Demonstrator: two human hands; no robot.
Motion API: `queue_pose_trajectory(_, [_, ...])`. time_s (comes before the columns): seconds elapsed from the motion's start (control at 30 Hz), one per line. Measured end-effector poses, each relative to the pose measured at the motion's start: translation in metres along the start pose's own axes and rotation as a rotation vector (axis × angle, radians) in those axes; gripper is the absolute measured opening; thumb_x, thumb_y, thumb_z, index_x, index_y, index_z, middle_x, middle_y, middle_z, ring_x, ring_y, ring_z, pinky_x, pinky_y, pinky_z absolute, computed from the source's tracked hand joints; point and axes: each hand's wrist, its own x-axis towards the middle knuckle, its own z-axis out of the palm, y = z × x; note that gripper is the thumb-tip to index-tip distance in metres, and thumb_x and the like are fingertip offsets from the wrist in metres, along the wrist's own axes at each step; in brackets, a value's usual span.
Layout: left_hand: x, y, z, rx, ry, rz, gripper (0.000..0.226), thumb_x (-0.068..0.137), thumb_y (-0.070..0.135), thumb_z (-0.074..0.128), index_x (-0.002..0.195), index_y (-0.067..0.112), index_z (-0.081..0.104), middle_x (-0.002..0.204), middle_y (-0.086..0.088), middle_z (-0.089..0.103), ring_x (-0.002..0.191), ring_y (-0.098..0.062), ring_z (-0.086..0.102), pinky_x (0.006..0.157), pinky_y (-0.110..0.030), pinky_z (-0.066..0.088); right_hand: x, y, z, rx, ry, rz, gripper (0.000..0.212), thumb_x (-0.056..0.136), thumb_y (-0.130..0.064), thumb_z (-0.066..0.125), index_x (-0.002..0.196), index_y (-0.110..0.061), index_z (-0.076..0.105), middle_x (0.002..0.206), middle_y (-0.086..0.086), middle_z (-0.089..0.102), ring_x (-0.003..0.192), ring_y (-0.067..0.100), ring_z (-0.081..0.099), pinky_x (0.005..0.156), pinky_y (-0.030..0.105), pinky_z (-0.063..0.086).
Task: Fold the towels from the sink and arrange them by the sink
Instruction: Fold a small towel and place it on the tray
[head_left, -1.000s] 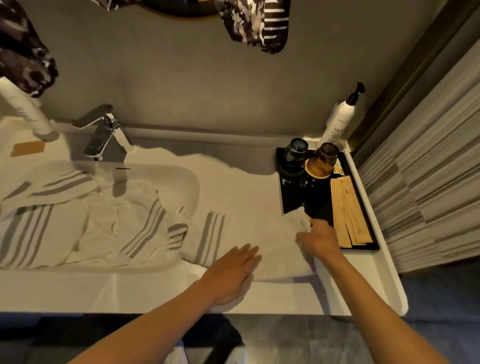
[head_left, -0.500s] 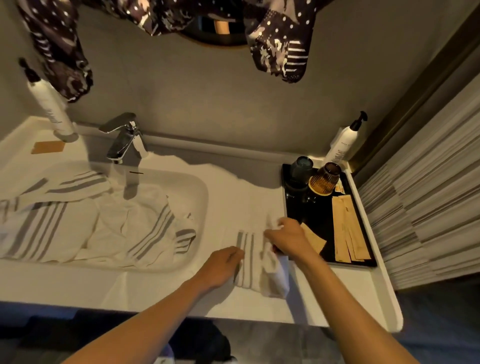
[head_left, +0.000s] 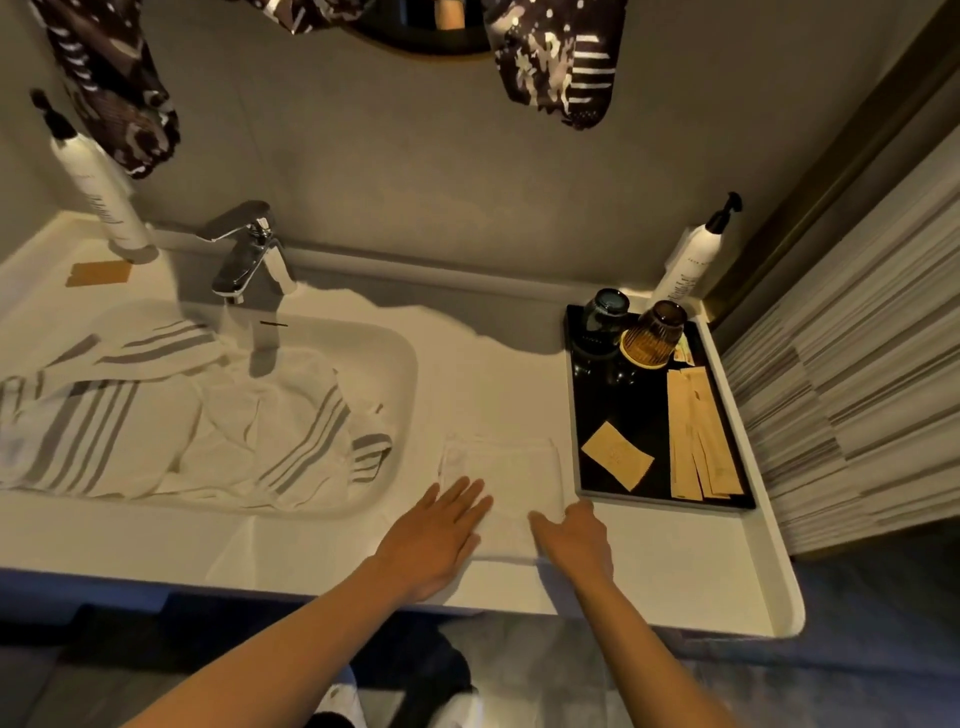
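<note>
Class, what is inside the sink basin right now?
Unfolded white towels with grey stripes fill the sink, spilling past its left rim. The basin floor and drain are covered, so whether anything lies underneath cannot be seen.

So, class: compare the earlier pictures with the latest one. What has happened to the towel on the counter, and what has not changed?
The folded towel went from spread out with stripes showing to a compact plain white rectangle beside the black tray. The right hand released the corner it carried; both it and the left hand now lie flat on the towel. The striped towels in the sink stayed put.
</note>
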Motion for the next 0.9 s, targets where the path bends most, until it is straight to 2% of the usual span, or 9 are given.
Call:
queue_pose_trajectory(0.13, [0.0, -0.002, -0.005, -0.045, -0.006, -0.001, 0.053, 0.105, 0.044, 0.019, 0.154, 0.025, 0.026, 0.162, 0.004, 0.007, 0.15, -0.017, 0.007, 0.119, -0.041, 0.012, 0.002, -0.005, -0.007, 0.241, -0.036, -0.01, 0.036, 0.082, -0.02, 0.067, 0.113, -0.005, 0.057, 0.112, 0.015, 0.064, 0.079, 0.02, 0.057, 0.06, 0.025, 0.047])
queue_pose_trajectory(0.17, [0.002, -0.003, -0.009, -0.062, 0.056, 0.006, 0.046, 0.103, 0.039, 0.032, 0.146, 0.026, 0.043, 0.16, 0.002, 0.027, 0.147, -0.022, 0.026, 0.114, -0.041, 0.027, 0.0, -0.007, -0.007, 0.256, -0.026, -0.04, 0.032, 0.081, -0.02, 0.067, 0.109, -0.007, 0.057, 0.108, 0.013, 0.064, 0.075, 0.016, 0.056, 0.055, 0.024, 0.045])
queue_pose_trajectory(0.23, [0.007, 0.002, -0.021, -0.105, 0.16, -0.048, 0.031, 0.094, 0.032, 0.049, 0.119, 0.025, 0.066, 0.126, 0.001, 0.061, 0.112, -0.023, 0.057, 0.086, -0.033, 0.045, -0.006, -0.012, -0.012, 0.239, 0.018, -0.119, 0.026, 0.083, -0.021, 0.067, 0.103, -0.013, 0.053, 0.101, 0.008, 0.062, 0.069, 0.009, 0.053, 0.05, 0.022, 0.041])
queue_pose_trajectory(0.4, [0.022, 0.022, -0.046, -0.941, 0.073, -0.524, 0.026, 0.099, 0.024, 0.045, 0.103, 0.017, 0.07, 0.098, 0.0, 0.07, 0.087, -0.014, 0.065, 0.088, -0.031, 0.054, -0.026, -0.035, -0.003, -0.149, 0.273, -0.446, 0.021, 0.088, -0.021, 0.059, 0.107, -0.016, 0.051, 0.1, 0.003, 0.056, 0.086, 0.023, 0.059, 0.064, 0.031, 0.045])
queue_pose_trajectory(0.5, [0.033, 0.018, -0.052, -1.457, 0.027, -0.775, 0.04, 0.098, 0.054, 0.042, 0.113, 0.021, 0.06, 0.105, -0.006, 0.067, 0.098, -0.021, 0.065, 0.097, -0.037, 0.051, -0.039, -0.038, 0.035, -0.445, 0.326, -0.751, 0.021, 0.086, -0.028, 0.061, 0.104, -0.017, 0.062, 0.096, 0.006, 0.062, 0.084, 0.026, 0.058, 0.067, 0.037, 0.045])
queue_pose_trajectory(0.57, [0.036, 0.011, -0.053, -1.385, 0.019, -0.845, 0.053, 0.084, 0.066, 0.052, 0.111, 0.021, 0.059, 0.105, -0.005, 0.068, 0.1, -0.025, 0.066, 0.098, -0.041, 0.052, -0.044, -0.032, 0.056, -0.578, 0.301, -0.84, 0.021, 0.082, -0.035, 0.063, 0.095, -0.019, 0.065, 0.086, 0.005, 0.064, 0.078, 0.026, 0.059, 0.064, 0.039, 0.045])
queue_pose_trajectory(0.73, [0.038, -0.003, -0.047, -0.696, 0.054, -0.815, 0.045, 0.087, 0.045, 0.062, 0.112, 0.007, 0.063, 0.111, -0.01, 0.069, 0.098, -0.028, 0.065, 0.077, -0.032, 0.052, -0.038, -0.012, 0.051, -0.562, 0.328, -0.855, 0.028, 0.093, -0.042, 0.048, 0.088, -0.021, 0.066, 0.087, 0.002, 0.063, 0.081, 0.025, 0.059, 0.066, 0.038, 0.043])
queue_pose_trajectory(0.8, [0.038, -0.007, -0.045, -0.679, 0.024, -0.886, 0.061, 0.078, 0.052, 0.073, 0.113, 0.003, 0.059, 0.11, -0.011, 0.068, 0.097, -0.028, 0.066, 0.068, -0.028, 0.047, -0.034, -0.009, 0.042, -0.482, 0.328, -0.649, 0.027, 0.091, -0.042, 0.051, 0.098, -0.019, 0.061, 0.098, 0.004, 0.058, 0.093, 0.027, 0.056, 0.073, 0.038, 0.045])
queue_pose_trajectory(0.9, [0.037, -0.012, -0.044, -0.75, 0.042, -0.943, 0.068, 0.067, 0.054, 0.081, 0.107, 0.002, 0.062, 0.102, -0.014, 0.071, 0.091, -0.027, 0.068, 0.057, -0.027, 0.044, -0.025, -0.01, 0.038, -0.197, 0.128, -0.233, 0.057, 0.08, -0.051, 0.063, 0.12, -0.014, 0.047, 0.118, 0.006, 0.051, 0.105, 0.027, 0.053, 0.081, 0.036, 0.049])
